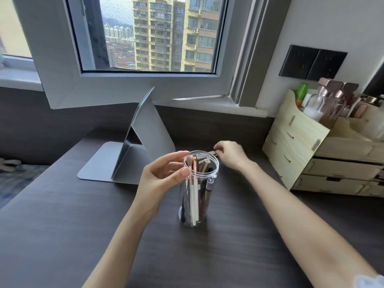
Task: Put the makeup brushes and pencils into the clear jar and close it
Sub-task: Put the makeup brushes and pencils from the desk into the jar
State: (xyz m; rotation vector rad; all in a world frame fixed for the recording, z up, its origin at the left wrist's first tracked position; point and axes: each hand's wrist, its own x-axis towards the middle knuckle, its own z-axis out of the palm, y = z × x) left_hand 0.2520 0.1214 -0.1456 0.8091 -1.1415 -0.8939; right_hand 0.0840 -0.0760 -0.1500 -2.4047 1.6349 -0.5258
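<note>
A clear jar [195, 204] stands upright on the dark table, its mouth uncovered. Several makeup brushes and pencils [196, 190] with white, rose-gold and dark handles stand inside it. My left hand [164, 175] curls around the jar's rim from the left, thumb and fingers touching the top. Behind the jar to the right, my right hand [229, 153] pinches a small brown pencil-like item [214, 153] that lies on the table. No lid is visible.
A folding grey mirror stand [143, 142] sits behind the jar to the left. A pale wooden drawer organizer [307, 150] with bottles on top fills the right side. A window and black wall sockets [311, 62] lie beyond.
</note>
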